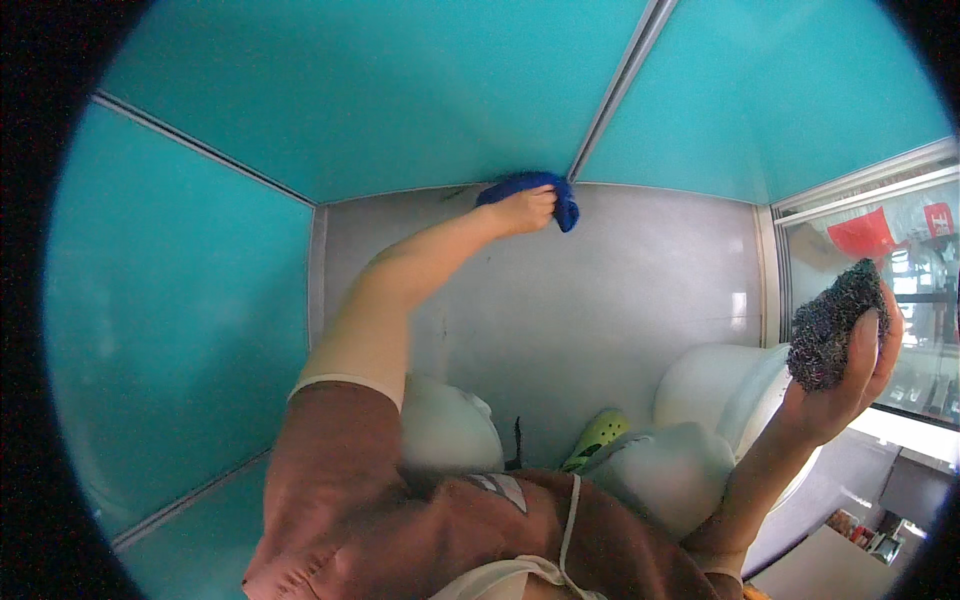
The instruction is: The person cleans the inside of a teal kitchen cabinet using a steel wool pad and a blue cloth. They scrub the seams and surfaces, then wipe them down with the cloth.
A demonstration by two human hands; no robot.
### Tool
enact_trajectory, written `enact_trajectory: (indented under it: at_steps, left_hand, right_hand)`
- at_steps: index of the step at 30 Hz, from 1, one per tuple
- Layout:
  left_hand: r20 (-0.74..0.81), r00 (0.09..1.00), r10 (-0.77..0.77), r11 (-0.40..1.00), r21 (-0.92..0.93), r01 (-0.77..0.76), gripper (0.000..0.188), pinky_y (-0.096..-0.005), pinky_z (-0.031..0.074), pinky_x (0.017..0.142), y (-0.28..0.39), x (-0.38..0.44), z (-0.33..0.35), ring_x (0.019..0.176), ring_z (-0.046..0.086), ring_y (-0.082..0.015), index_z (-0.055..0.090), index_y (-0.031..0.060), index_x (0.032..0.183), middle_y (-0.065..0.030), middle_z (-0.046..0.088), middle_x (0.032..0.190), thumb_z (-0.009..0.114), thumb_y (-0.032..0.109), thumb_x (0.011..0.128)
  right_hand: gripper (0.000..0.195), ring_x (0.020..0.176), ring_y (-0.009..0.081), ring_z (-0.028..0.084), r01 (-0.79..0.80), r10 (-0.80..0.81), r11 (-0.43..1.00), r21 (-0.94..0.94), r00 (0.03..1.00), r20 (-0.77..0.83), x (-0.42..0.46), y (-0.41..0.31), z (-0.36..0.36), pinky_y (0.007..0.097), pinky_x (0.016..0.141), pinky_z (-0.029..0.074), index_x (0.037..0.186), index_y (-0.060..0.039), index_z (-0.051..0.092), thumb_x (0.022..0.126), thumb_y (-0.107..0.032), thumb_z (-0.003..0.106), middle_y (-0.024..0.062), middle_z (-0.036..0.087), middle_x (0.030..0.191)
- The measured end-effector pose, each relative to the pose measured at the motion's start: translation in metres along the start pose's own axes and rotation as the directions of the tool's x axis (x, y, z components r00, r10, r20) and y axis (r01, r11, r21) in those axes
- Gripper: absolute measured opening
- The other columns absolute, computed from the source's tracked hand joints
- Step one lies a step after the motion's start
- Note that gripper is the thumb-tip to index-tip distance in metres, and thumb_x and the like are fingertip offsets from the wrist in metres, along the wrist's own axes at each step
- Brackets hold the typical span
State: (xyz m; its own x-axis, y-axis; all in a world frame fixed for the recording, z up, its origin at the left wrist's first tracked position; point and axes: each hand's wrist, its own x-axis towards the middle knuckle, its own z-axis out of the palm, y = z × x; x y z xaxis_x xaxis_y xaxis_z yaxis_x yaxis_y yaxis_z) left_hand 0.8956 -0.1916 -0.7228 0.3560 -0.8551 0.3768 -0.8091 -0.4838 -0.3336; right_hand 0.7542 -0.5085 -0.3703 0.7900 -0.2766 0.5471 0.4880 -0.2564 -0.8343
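My left hand (525,210) grips a blue cloth (534,182) and presses it low on the teal wall panel (450,90), just left of a metal seam strip (619,90). The cloth lies where the panel meets the grey surface (600,255). Raised at the right, my right hand (859,360) holds a dark, curly scouring pad (829,330) between thumb and fingers, in front of a glass window. The pad touches neither the wall nor the grey surface, as far as the view shows.
A white bucket-like container (712,382) stands at the right, by my knee. A green clog (600,435) shows below. Teal panels with metal strips enclose the left and far sides. A framed window (915,330) is at the right, with a cluttered table (832,566) at lower right.
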Motion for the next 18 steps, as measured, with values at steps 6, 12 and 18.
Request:
enact_trajectory:
  at_steps: [6, 12, 18]
  left_hand:
    - [0.174, 0.955, -0.24, 0.971, 0.029, 0.238, 0.004, -0.0393, 0.042, 0.087, -0.005, -0.077, -0.098, 0.085, 0.054, -0.0192, 0.06, 0.014, 0.07, 0.0006, 0.055, 0.072, 0.06, 0.011, 0.068]
    - [0.041, 0.967, -0.252, 0.94, 0.248, 0.235, 0.009, -0.0366, 0.041, 0.083, -0.058, -0.052, -0.202, 0.082, 0.052, -0.0174, 0.057, 0.0174, 0.075, 0.001, 0.053, 0.076, 0.062, 0.012, 0.069]
    - [-0.595, 0.793, -0.129, 0.802, 0.407, 0.437, 0.026, -0.0389, 0.038, 0.086, -0.135, 0.146, -0.294, 0.094, 0.056, -0.0188, 0.064, 0.0175, 0.092, 0.0001, 0.059, 0.097, 0.066, 0.018, 0.066]
  right_hand:
    - [0.034, 0.084, 0.0168, 0.06, -0.031, 0.032, 0.999, 0.015, 0.999, -0.017, -0.005, -0.014, 0.002, 0.0282, 0.071, 0.053, 0.119, 0.0025, 0.053, 0.091, -0.017, 0.052, 0.0123, 0.059, 0.103]
    - [0.033, 0.086, 0.0156, 0.059, -0.04, 0.041, 0.994, 0.099, 0.999, -0.007, 0.015, -0.006, -0.002, 0.0281, 0.072, 0.052, 0.117, 0.0019, 0.055, 0.09, -0.016, 0.048, 0.0116, 0.057, 0.105]
    - [0.031, 0.096, 0.0198, 0.053, 0.038, -0.036, 0.999, -0.02, 0.996, 0.082, 0.02, 0.004, 0.006, 0.0321, 0.088, 0.042, 0.103, 0.0017, 0.061, 0.078, -0.017, 0.064, 0.0132, 0.058, 0.107]
